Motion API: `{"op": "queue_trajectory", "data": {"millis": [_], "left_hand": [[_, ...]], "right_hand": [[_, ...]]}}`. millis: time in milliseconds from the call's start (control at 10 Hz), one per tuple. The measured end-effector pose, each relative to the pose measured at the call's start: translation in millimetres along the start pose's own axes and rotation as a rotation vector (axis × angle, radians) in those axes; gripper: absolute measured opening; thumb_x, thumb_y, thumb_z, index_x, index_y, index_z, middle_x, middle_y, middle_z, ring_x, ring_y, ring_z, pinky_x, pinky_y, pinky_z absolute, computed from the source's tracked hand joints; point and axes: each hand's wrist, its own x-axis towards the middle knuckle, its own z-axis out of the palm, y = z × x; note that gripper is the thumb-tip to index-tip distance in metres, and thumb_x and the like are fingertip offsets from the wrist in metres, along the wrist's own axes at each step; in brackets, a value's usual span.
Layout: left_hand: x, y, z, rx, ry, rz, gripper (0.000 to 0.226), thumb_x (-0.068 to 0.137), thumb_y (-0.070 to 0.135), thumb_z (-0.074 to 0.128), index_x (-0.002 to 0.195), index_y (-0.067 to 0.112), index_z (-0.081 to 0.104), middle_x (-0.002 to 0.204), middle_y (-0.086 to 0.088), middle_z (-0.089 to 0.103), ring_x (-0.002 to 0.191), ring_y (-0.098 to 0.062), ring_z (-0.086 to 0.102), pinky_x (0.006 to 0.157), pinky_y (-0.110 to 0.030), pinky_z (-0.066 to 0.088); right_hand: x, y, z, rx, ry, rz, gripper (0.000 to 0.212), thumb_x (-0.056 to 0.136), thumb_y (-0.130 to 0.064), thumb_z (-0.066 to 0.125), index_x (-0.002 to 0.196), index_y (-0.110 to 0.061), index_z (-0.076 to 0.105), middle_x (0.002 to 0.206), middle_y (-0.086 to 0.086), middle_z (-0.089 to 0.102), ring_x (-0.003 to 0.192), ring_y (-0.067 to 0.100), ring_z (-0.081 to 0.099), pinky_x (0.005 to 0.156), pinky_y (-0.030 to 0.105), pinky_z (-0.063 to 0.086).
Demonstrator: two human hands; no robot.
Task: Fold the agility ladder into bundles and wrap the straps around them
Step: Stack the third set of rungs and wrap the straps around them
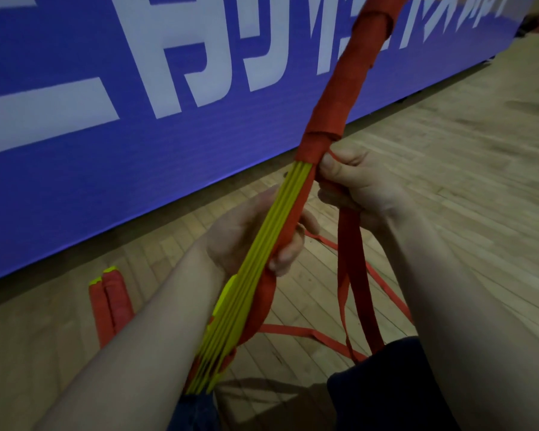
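A bundle of yellow ladder rungs (263, 241) slants from the lower middle up to the top right. Its upper half is wound in red strap (346, 85). My left hand (246, 231) grips the bare yellow part of the bundle from the left, fingers curled round it. Just right of the bundle, at the lower edge of the wound part, my right hand (352, 181) holds the loose red strap (355, 284), which hangs down from the fist to the floor.
Two wrapped red bundles (111, 303) with yellow ends lie on the wooden floor (448, 188) at the lower left. A blue banner with white letters (106, 88) runs along the back. More red strap loops across the floor below my hands. Dark clothing fills the bottom right.
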Motion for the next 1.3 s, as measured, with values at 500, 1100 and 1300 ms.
{"op": "queue_trajectory", "data": {"millis": [500,1100,1300], "left_hand": [[-6.4,18.6,-15.0,0.248,0.033,0.315,0.006,0.064,0.025,0.074,0.063,0.02,0.07,0.054,-0.003,0.058,0.043,-0.013,0.052,0.046,-0.02,0.042],[4.4,17.6,-19.8,0.676,0.612,0.375,0.023,0.077,0.021,0.082,0.087,0.015,0.062,0.063,0.002,0.071,0.057,-0.011,0.068,0.056,-0.028,0.053],[8.5,1.7,-8.9,1.124,0.697,0.378,0.026,0.089,0.029,0.066,0.099,0.019,0.044,0.083,-0.006,0.066,0.08,-0.034,0.067,0.067,-0.048,0.053]], "right_hand": [[-2.9,-6.1,-3.4,-0.223,0.028,0.11,0.02,0.081,-0.019,0.061,0.078,-0.004,0.048,0.074,0.015,0.073,0.041,0.017,0.059,0.043,0.022,0.047],[-6.7,-9.8,1.2,-0.354,-0.035,0.183,0.034,0.08,-0.016,0.064,0.109,0.0,0.063,0.093,0.015,0.074,0.057,0.019,0.068,0.048,0.025,0.053],[3.0,2.7,19.6,-0.521,0.134,0.143,0.017,0.092,-0.003,0.059,0.102,0.01,0.059,0.054,0.005,0.046,0.033,0.011,0.045,0.034,0.022,0.032]]}}
